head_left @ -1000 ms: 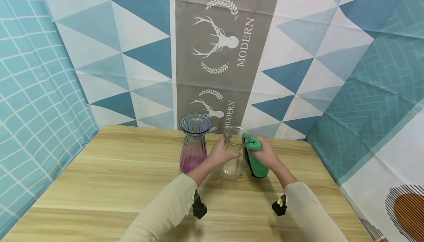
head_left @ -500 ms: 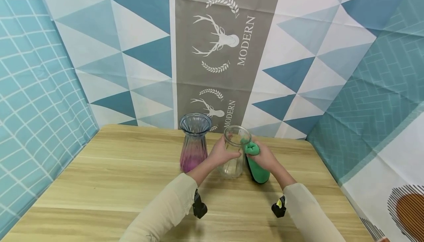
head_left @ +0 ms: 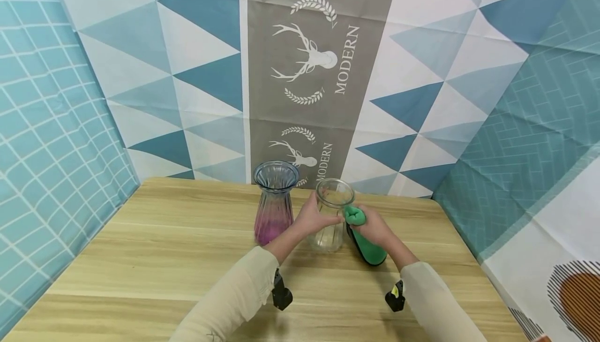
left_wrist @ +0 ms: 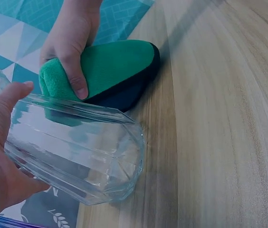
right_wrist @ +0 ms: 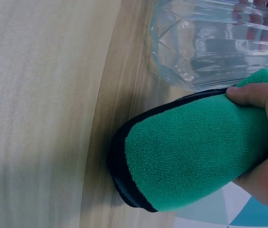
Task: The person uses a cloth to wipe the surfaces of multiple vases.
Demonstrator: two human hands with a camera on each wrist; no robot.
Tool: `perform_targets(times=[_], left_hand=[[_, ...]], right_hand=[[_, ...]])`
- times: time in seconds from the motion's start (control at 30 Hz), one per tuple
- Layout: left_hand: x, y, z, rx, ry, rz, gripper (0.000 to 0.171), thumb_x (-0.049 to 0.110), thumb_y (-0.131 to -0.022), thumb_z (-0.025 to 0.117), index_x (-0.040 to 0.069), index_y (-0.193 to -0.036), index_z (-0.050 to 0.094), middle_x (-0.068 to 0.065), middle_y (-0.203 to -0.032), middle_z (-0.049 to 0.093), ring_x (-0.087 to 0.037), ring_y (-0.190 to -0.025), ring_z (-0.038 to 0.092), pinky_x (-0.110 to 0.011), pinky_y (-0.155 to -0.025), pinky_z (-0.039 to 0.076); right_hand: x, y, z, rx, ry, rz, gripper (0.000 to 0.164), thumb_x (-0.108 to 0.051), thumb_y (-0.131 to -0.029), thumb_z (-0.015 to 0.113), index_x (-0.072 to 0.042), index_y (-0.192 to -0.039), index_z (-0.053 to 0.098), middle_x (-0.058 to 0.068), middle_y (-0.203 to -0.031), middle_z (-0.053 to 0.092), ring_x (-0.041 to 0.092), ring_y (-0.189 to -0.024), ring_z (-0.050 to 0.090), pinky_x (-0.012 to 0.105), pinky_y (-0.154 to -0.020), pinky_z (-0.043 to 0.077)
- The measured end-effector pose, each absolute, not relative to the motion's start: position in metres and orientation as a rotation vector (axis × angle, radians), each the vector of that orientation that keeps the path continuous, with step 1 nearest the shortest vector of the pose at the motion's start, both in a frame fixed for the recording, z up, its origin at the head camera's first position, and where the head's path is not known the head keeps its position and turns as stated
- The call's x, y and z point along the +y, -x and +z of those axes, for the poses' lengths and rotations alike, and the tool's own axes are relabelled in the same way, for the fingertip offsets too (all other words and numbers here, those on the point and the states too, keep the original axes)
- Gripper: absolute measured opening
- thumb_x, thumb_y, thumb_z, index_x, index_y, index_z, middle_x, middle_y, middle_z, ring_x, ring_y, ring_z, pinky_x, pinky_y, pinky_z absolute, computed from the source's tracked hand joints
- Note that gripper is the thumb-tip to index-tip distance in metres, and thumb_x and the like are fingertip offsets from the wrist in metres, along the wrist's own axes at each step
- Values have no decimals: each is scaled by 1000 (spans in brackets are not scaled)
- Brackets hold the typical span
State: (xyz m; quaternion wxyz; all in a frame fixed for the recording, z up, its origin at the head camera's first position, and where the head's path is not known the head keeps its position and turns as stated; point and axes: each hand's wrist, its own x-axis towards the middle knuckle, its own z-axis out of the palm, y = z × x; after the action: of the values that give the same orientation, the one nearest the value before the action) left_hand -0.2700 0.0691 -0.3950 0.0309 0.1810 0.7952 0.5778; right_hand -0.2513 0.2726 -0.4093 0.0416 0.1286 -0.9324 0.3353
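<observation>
A clear glass vase (head_left: 329,235) with a flared round rim stands upright near the back of the table. My left hand (head_left: 310,217) grips it from the left, thumb and fingers spread round its upper body. In the left wrist view, the glass vase (left_wrist: 77,142) shows its faceted base. On its right side my right hand (head_left: 373,226) clutches a folded green towelling cloth (right_wrist: 191,147) with black edging. The cloth's bunched top is right at the glass below the rim, and its lower end hangs down close over the table.
A ribbed vase (head_left: 275,209), blue-grey above fading to pink-purple below, stands just left of my left hand. A patterned wall hanging (head_left: 323,97) rises behind the wooden table (head_left: 154,258). Black wrist cameras (head_left: 281,292) sit under both sleeves.
My right hand and the green cloth have shifted slightly down along the vase's side. The cloth's lower end has moved towards me. My left hand and both vases have stayed put.
</observation>
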Motion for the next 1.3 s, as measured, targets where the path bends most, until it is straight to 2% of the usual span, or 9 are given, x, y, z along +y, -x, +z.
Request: perform_targets(times=[0.33, 0.57, 0.7, 0.83, 1.07, 1.3], left_hand=[[70, 268, -396, 2472, -526, 1786, 93, 26, -70, 82, 2, -139, 26, -20, -142, 42, -32, -133, 39, -44, -110, 34], [69, 271, -399, 2489, -525, 1794, 87, 27, -69, 83, 6, -136, 32, -17, -140, 44, -31, -133, 39, -42, -109, 36], [69, 271, -399, 2477, -542, 1805, 86, 26, -69, 83, 6, -137, 34, -15, -139, 44, -30, -133, 39, -41, -109, 36], [69, 270, -399, 2458, -553, 1811, 85, 24, -69, 82, 6, -137, 34, -14, -139, 44, -29, -134, 39, -41, -110, 36], [69, 269, -399, 2440, -550, 1829, 80, 23, -69, 82, 8, -134, 38, -16, -139, 46, -32, -133, 39, -44, -109, 36], [67, 268, -398, 2477, -579, 1803, 77, 25, -71, 81, 8, -133, 39, -16, -139, 47, -32, -132, 40, -46, -108, 36]], right_hand=[[278, 251, -397, -2867, -254, 1050, 39, -11, -87, 63, -2, -123, 50, 18, -113, 60, 32, -102, 57, 46, -81, 49], [278, 255, -384, -2778, -271, 1110, 48, -11, -88, 63, -4, -132, 46, 20, -127, 54, 36, -110, 54, 49, -87, 47], [275, 257, -378, -2719, -279, 1133, 46, -9, -87, 63, -4, -131, 48, 20, -126, 55, 35, -107, 55, 48, -82, 47], [272, 259, -374, -2698, -286, 1125, 49, -8, -86, 65, -6, -133, 49, 19, -129, 54, 36, -112, 54, 50, -86, 47], [269, 261, -376, -2673, -326, 1112, 49, -6, -83, 67, -5, -130, 52, 20, -123, 59, 37, -109, 56, 53, -86, 47], [268, 264, -388, -2734, -353, 1102, 47, -7, -84, 67, -6, -129, 52, 18, -121, 60, 36, -110, 57, 53, -89, 47]])
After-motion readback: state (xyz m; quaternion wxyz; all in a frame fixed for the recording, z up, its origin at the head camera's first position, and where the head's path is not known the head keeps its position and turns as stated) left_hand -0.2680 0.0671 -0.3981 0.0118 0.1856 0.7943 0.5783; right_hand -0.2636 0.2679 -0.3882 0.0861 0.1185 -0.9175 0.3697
